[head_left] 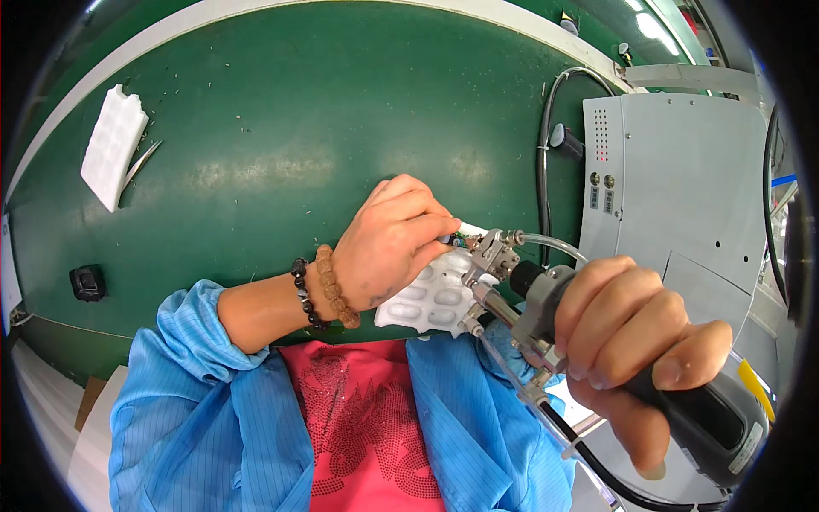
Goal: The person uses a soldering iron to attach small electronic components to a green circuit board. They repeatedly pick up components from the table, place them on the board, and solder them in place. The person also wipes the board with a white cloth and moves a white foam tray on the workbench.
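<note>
My right hand (627, 333) is wrapped round the black body of a powered screwdriver (695, 410). Its metal head, with clear tubes attached, points left and ends right beside my left fingertips. My left hand (394, 229), with two bead bracelets on the wrist, is closed in a pinch on a small part with a bit of green circuit board (463, 237) showing. Most of that part is hidden by the fingers and the screwdriver head. Underneath lies a white moulded tray (426, 300) with rounded pockets, close to my body at the table's near edge.
A grey metal machine box (682, 183) with a red light stands at the right, a black cable (543, 145) curving along its left side. At the far left, a white foam piece (115, 145) lies beside tweezers (141, 164). A small black object (88, 282) sits nearer, on the green tabletop (299, 111).
</note>
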Action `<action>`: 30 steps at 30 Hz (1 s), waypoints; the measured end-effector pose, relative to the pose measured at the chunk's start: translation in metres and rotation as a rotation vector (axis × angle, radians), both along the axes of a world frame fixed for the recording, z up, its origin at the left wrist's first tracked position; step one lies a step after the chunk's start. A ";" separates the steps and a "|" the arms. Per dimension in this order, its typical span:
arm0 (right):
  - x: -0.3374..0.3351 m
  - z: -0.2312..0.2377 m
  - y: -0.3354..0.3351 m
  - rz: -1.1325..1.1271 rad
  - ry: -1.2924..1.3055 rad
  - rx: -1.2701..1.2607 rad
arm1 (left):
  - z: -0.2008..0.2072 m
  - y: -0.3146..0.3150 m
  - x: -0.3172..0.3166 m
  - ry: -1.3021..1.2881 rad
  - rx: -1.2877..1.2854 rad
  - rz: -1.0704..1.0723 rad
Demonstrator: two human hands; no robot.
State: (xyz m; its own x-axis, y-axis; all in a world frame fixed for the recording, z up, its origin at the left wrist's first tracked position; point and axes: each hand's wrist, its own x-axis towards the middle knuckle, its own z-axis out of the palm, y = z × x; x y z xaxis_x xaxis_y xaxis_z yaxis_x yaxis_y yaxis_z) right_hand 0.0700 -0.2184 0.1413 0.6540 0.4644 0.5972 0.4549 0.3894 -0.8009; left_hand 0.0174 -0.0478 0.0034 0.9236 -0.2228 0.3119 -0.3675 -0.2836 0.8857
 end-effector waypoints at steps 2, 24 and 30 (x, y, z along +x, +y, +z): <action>0.001 -0.003 0.001 0.003 0.014 0.002 | 0.001 0.001 -0.001 0.006 0.012 0.009; -0.029 0.035 -0.048 0.021 -0.018 0.120 | 0.053 0.050 0.033 0.054 0.117 0.071; -0.029 0.031 -0.044 -0.007 -0.019 0.141 | 0.041 0.176 0.173 -0.353 0.649 0.648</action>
State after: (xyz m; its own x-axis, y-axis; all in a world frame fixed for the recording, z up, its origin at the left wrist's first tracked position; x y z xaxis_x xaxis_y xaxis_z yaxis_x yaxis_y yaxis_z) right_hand 0.0412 -0.2625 0.1722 0.6447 0.3705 0.6686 0.4725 0.4945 -0.7296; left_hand 0.1901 0.1284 0.0441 0.8046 0.0683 0.5898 -0.1830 -0.9164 0.3558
